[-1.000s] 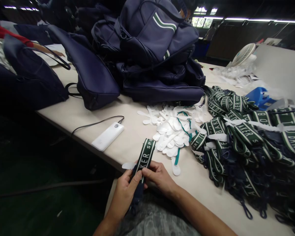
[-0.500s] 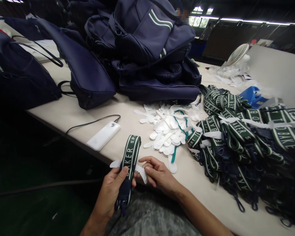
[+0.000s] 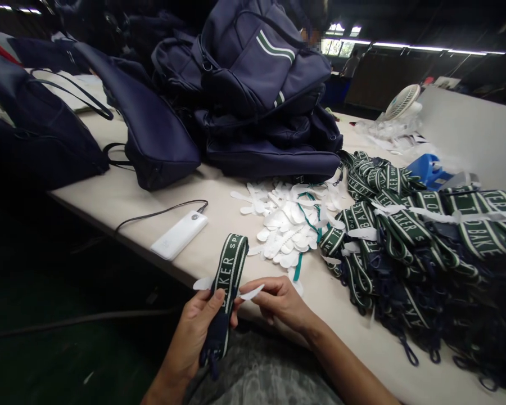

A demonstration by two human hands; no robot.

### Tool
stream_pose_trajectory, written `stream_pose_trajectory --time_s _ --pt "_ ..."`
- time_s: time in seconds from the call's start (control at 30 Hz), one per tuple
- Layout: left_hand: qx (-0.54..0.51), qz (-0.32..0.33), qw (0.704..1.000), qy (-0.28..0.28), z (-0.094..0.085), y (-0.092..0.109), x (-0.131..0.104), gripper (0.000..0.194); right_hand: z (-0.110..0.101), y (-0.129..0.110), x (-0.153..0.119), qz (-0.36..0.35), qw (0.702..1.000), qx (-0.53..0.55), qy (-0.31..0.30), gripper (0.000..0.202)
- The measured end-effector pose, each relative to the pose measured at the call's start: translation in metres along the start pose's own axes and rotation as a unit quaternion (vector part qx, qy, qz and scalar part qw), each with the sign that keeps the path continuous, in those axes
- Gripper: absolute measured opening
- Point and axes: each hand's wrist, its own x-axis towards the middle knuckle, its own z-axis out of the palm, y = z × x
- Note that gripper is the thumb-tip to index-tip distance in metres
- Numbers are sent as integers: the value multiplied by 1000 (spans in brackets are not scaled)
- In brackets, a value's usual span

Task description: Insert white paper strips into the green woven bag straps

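My left hand (image 3: 198, 326) is closed around a folded green and navy webbing strap (image 3: 229, 270) with white lettering, held upright just off the table's front edge. A white paper-like strip (image 3: 202, 283) passes behind the strap, one rounded end sticking out on the left. On the right its other end (image 3: 252, 292) is pinched in the fingers of my right hand (image 3: 280, 301). Whether both ends belong to one strip is partly hidden by the strap. Beyond my hands lies a heap of similar white strips (image 3: 284, 225), with teal ribbon (image 3: 298, 266) among them.
Many lettered straps (image 3: 409, 225) are piled on the right. Navy bags (image 3: 261, 73) are stacked at the back, with another bag (image 3: 160, 129) leaning left. A white power bank (image 3: 179, 234) with a cable lies near the front edge. A blue tape dispenser (image 3: 429, 171) and fan (image 3: 402, 102) stand behind.
The right-hand fingers have closed on the white strip's right end, which has swung from hanging down to nearly level. My left hand and the strap have shifted slightly right in view.
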Motion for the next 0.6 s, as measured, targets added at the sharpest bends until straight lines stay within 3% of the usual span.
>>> stream_pose_trajectory --time_s 0.13,0.3,0.4,0.5,0.6 --pt "22 14 1000 15 2 -4 1 35 10 5 6 -79 996 16 46 28" --pt "27 48 998 30 0 -3 -2 39 3 5 13 -69 972 158 158 33" --pt "86 113 989 40 -5 4 -7 36 -3 0 18 -50 973 57 217 39" --pt "162 148 975 -35 -2 14 -12 31 6 -2 23 -2 987 -66 149 40" --pt "218 133 964 -79 5 20 -13 30 21 0 26 -33 994 -55 85 36"
